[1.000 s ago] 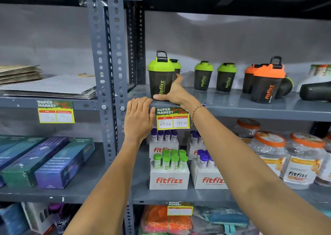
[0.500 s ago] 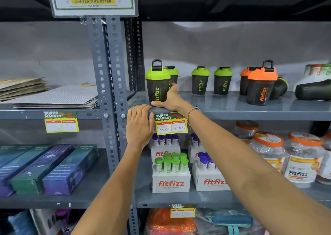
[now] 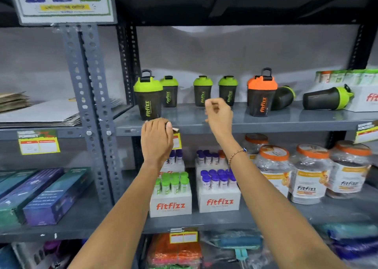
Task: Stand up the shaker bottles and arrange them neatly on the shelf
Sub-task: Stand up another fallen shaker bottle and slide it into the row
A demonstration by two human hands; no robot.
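While two green-capped dark plastic shaker bottles [image 3: 327, 97] lie toppled on the grey metal shelf [image 3: 266, 123], the right hand [image 3: 219, 113] hovers empty, its grip loosely curled (left hand [image 3: 156, 143] steadying on the edge).

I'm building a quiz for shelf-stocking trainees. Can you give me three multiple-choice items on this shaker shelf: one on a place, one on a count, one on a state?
1. Where does the left hand rest?
A. on the shelf's front edge
B. on a jar lid
C. on a tube box

2. How many shakers with green lids stand upright?
A. two
B. four
C. six

3. How does the rightmost green-lidded shaker sit?
A. upright
B. upside down
C. on its side

Answers: 1 A, its fingers lie over the shelf lip; 2 B, four stand left of the orange-lidded shaker; 3 C, its lid points right.
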